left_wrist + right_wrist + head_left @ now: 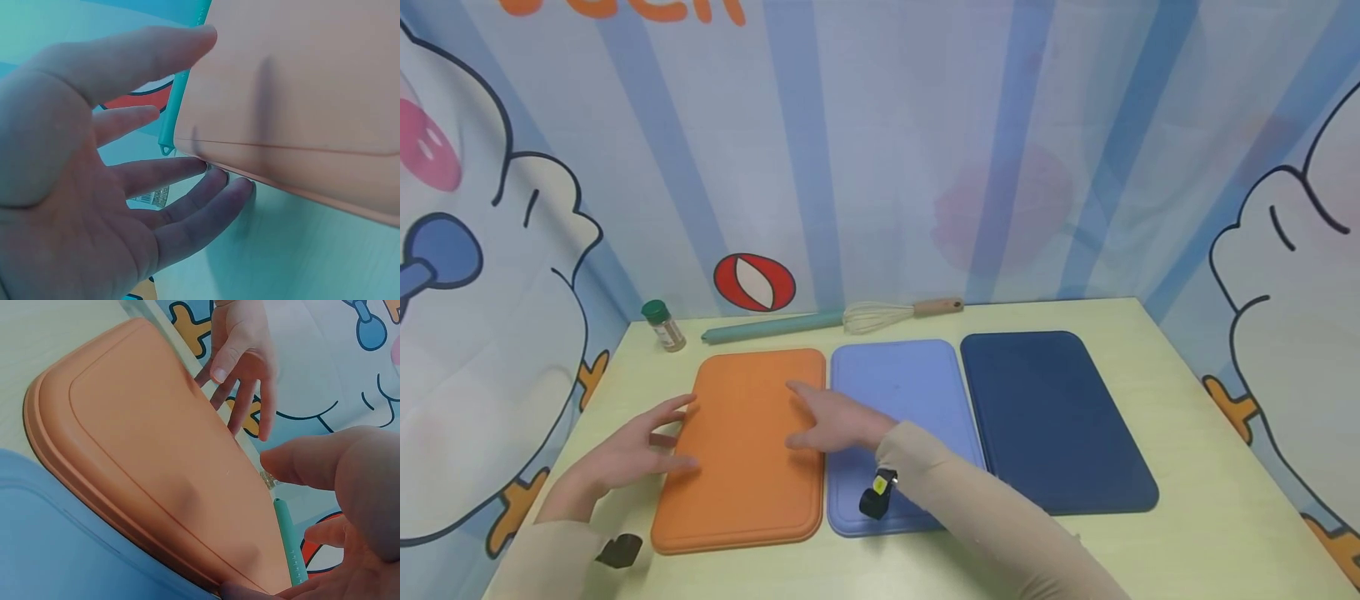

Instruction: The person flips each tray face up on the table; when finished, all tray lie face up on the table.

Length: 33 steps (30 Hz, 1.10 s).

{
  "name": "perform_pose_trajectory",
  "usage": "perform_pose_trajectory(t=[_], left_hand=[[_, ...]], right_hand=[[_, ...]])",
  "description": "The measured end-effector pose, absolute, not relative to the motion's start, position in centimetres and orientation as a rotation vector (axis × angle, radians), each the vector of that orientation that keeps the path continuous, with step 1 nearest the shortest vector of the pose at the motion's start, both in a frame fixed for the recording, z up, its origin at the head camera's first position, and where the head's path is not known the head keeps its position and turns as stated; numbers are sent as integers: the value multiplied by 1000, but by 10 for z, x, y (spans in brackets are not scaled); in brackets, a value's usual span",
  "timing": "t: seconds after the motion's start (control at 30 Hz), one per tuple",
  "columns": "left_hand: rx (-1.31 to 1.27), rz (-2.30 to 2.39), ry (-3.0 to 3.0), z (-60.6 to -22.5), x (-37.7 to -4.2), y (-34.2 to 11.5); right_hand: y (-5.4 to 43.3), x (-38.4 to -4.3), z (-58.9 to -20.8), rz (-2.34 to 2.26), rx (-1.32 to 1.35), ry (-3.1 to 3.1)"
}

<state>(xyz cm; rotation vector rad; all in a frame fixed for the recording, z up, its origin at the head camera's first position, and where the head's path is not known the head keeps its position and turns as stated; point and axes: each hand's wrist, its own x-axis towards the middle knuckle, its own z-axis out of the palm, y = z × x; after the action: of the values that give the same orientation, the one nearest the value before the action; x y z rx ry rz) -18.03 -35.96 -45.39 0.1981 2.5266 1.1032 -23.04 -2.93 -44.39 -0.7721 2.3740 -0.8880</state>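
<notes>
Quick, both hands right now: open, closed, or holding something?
Left hand: open, at the left edge of the orange round-cornered rectangular board, holding nothing.
Right hand: open, at that board's right edge, holding nothing.

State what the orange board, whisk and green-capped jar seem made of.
Orange board: probably matte plastic, from its even colour and rounded edges. Whisk: pale wires, metal or coated, too small to tell; handle possibly wood, being matte brownish. Green-capped jar: clear glass or plastic, since contents seem to show through.
</notes>
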Motion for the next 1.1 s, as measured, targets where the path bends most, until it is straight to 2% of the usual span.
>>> perform_pose_trajectory(t=[1.1], left_hand=[[192,1170,2520,-449,-175,-357]], right_hand=[[-28,-228,-447,-907,-845,2363]])
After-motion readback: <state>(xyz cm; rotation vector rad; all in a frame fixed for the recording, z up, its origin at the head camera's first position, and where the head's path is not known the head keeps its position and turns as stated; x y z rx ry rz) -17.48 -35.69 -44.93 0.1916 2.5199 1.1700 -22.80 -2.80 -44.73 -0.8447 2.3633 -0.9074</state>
